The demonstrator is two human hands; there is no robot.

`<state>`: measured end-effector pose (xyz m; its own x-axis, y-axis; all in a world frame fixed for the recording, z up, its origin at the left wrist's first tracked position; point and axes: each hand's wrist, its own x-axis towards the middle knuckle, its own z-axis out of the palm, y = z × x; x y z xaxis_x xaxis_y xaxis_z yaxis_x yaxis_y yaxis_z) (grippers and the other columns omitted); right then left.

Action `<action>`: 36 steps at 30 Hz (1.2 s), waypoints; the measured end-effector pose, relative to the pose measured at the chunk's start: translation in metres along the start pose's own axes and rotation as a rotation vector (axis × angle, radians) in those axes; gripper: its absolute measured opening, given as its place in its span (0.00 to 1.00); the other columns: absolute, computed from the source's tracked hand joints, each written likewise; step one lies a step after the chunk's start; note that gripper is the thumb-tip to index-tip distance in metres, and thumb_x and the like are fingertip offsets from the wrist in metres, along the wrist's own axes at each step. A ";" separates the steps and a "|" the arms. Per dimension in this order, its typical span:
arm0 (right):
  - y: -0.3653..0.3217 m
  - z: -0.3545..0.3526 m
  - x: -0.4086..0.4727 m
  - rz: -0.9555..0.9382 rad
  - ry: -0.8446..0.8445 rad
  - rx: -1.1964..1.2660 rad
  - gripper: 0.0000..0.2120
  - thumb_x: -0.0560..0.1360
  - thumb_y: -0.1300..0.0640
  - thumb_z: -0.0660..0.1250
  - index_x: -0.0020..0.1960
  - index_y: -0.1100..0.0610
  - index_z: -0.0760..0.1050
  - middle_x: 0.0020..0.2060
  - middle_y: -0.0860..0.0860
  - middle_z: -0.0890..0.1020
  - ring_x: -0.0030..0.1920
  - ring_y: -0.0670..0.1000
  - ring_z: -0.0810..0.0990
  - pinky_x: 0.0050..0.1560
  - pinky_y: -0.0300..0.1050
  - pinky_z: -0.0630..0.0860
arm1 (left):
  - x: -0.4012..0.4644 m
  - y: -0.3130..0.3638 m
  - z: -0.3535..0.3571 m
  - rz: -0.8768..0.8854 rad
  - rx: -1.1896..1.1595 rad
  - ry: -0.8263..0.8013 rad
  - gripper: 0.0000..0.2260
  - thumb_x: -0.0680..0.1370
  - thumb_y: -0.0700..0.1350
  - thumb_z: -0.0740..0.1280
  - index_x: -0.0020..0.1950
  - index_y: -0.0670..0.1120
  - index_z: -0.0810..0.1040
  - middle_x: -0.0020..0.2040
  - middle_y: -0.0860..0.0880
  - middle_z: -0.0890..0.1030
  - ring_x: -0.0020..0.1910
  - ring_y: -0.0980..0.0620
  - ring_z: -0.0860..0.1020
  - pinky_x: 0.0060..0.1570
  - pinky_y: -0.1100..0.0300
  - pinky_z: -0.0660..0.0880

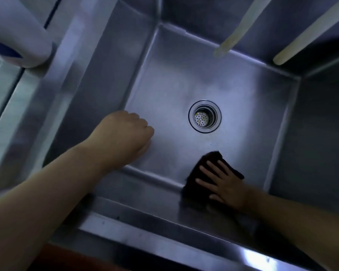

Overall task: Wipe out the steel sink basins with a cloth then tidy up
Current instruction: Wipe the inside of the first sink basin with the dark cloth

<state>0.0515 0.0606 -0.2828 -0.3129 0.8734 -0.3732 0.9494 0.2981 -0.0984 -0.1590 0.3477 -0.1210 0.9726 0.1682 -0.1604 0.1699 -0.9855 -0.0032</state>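
I look straight down into a deep steel sink basin (184,85) with a round drain strainer (204,116) in the middle of its floor. My right hand (225,183) lies flat, fingers spread, on a dark cloth (209,159) pressed where the basin floor meets the near wall, right of centre. My left hand (125,133) is curled into a loose fist with nothing in it, hovering or resting by the basin's left wall, left of the drain.
Two pale faucet spouts (237,30) (309,34) reach in from the top right. A white rounded object (22,36) sits on the left rim. The sink's front ledge (164,231) runs along the bottom, and a second surface lies left of the divider (47,94).
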 end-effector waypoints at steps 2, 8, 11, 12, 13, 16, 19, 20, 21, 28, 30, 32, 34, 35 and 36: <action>0.014 0.006 -0.034 0.065 -0.009 -0.052 0.30 0.79 0.38 0.41 0.77 0.51 0.50 0.69 0.59 0.68 0.75 0.64 0.52 0.69 0.63 0.48 | 0.008 -0.001 0.006 -0.033 -0.021 0.002 0.09 0.67 0.42 0.72 0.30 0.44 0.75 0.27 0.44 0.75 0.27 0.42 0.75 0.28 0.56 0.70; 0.032 0.001 -0.022 0.015 -0.020 -0.109 0.36 0.69 0.31 0.58 0.67 0.54 0.74 0.64 0.63 0.75 0.64 0.69 0.72 0.67 0.68 0.57 | 0.021 0.002 0.026 -0.062 -0.126 -0.106 0.06 0.68 0.41 0.72 0.33 0.42 0.77 0.31 0.43 0.78 0.29 0.41 0.77 0.30 0.54 0.73; 0.026 -0.005 0.026 0.047 0.068 -0.043 0.40 0.65 0.32 0.66 0.70 0.53 0.69 0.68 0.64 0.70 0.68 0.70 0.66 0.62 0.74 0.61 | 0.022 0.000 0.032 -0.073 -0.136 -0.103 0.06 0.68 0.42 0.72 0.33 0.43 0.77 0.30 0.44 0.78 0.29 0.41 0.77 0.29 0.56 0.70; 0.021 -0.008 0.046 0.063 0.089 -0.006 0.40 0.66 0.33 0.64 0.72 0.53 0.66 0.70 0.64 0.68 0.69 0.70 0.63 0.64 0.74 0.59 | 0.021 -0.001 0.036 -0.084 -0.131 -0.099 0.06 0.71 0.44 0.69 0.35 0.44 0.78 0.33 0.44 0.79 0.32 0.41 0.77 0.30 0.56 0.68; 0.017 -0.012 0.066 0.080 0.110 0.026 0.40 0.67 0.34 0.62 0.73 0.52 0.64 0.71 0.63 0.65 0.71 0.69 0.60 0.67 0.73 0.55 | 0.021 -0.001 0.039 -0.100 -0.126 -0.097 0.06 0.73 0.46 0.67 0.38 0.45 0.77 0.36 0.45 0.80 0.35 0.42 0.78 0.32 0.57 0.66; 0.015 -0.025 0.121 0.158 0.189 0.093 0.38 0.68 0.36 0.62 0.75 0.49 0.60 0.74 0.62 0.61 0.74 0.66 0.55 0.71 0.68 0.48 | 0.021 -0.001 0.043 -0.109 -0.083 -0.171 0.09 0.77 0.51 0.58 0.44 0.49 0.76 0.44 0.50 0.80 0.43 0.45 0.78 0.35 0.57 0.62; 0.034 -0.039 0.164 0.281 0.231 0.108 0.37 0.70 0.36 0.59 0.76 0.48 0.58 0.75 0.60 0.59 0.75 0.64 0.53 0.72 0.66 0.47 | 0.023 -0.001 0.044 -0.122 -0.072 -0.223 0.11 0.78 0.53 0.55 0.47 0.51 0.75 0.47 0.51 0.79 0.46 0.47 0.77 0.36 0.58 0.62; 0.044 -0.043 0.175 0.328 0.236 0.106 0.37 0.71 0.36 0.58 0.76 0.48 0.57 0.75 0.60 0.59 0.75 0.64 0.52 0.73 0.65 0.46 | 0.023 -0.002 0.044 -0.124 -0.064 -0.237 0.12 0.78 0.54 0.54 0.48 0.51 0.75 0.48 0.51 0.79 0.47 0.47 0.77 0.37 0.58 0.63; 0.054 -0.047 0.185 0.377 0.237 0.108 0.37 0.71 0.36 0.57 0.76 0.48 0.56 0.75 0.59 0.58 0.75 0.64 0.51 0.73 0.64 0.45 | 0.023 -0.002 0.045 -0.127 -0.063 -0.250 0.13 0.79 0.54 0.53 0.49 0.51 0.74 0.48 0.51 0.79 0.47 0.48 0.77 0.37 0.58 0.63; 0.130 -0.050 0.183 0.738 0.207 0.171 0.35 0.74 0.35 0.51 0.77 0.47 0.49 0.77 0.56 0.50 0.76 0.60 0.45 0.73 0.63 0.41 | 0.022 -0.004 0.047 -0.185 -0.174 -0.284 0.13 0.77 0.56 0.53 0.46 0.51 0.72 0.49 0.52 0.78 0.49 0.48 0.77 0.41 0.57 0.69; 0.144 -0.042 0.156 0.815 0.214 0.195 0.34 0.76 0.36 0.53 0.77 0.47 0.50 0.77 0.57 0.50 0.76 0.61 0.45 0.73 0.63 0.42 | 0.022 -0.004 0.048 -0.184 -0.179 -0.284 0.12 0.77 0.57 0.53 0.45 0.51 0.71 0.49 0.52 0.78 0.49 0.47 0.77 0.40 0.57 0.67; 0.145 -0.032 0.124 0.880 0.210 0.233 0.33 0.77 0.38 0.54 0.77 0.49 0.50 0.77 0.57 0.50 0.76 0.61 0.45 0.73 0.62 0.41 | 0.022 -0.003 0.048 -0.180 -0.181 -0.280 0.12 0.78 0.57 0.53 0.45 0.52 0.70 0.50 0.52 0.78 0.49 0.48 0.77 0.39 0.57 0.66; 0.130 -0.024 0.095 0.927 0.189 0.251 0.32 0.77 0.39 0.53 0.77 0.50 0.51 0.77 0.59 0.52 0.76 0.62 0.46 0.73 0.63 0.43 | 0.023 -0.001 0.048 -0.164 -0.171 -0.269 0.12 0.78 0.57 0.54 0.46 0.52 0.72 0.50 0.52 0.78 0.49 0.49 0.77 0.38 0.58 0.64; 0.117 -0.020 0.083 0.944 0.182 0.252 0.32 0.77 0.39 0.52 0.77 0.51 0.52 0.76 0.60 0.53 0.76 0.63 0.47 0.73 0.64 0.45 | 0.024 -0.001 0.048 -0.155 -0.167 -0.263 0.12 0.78 0.57 0.54 0.47 0.52 0.73 0.51 0.52 0.79 0.50 0.49 0.77 0.38 0.58 0.64; 0.102 -0.018 0.073 0.956 0.175 0.253 0.33 0.76 0.39 0.51 0.77 0.53 0.54 0.76 0.61 0.54 0.75 0.65 0.49 0.72 0.64 0.46 | 0.024 -0.001 0.048 -0.155 -0.171 -0.261 0.12 0.78 0.57 0.54 0.48 0.52 0.73 0.51 0.53 0.79 0.50 0.49 0.77 0.38 0.58 0.63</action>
<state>0.1252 0.1620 -0.3035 0.6038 0.7539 -0.2589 0.7752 -0.6310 -0.0295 -0.1436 0.3514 -0.1720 0.8639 0.2815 -0.4177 0.3576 -0.9268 0.1150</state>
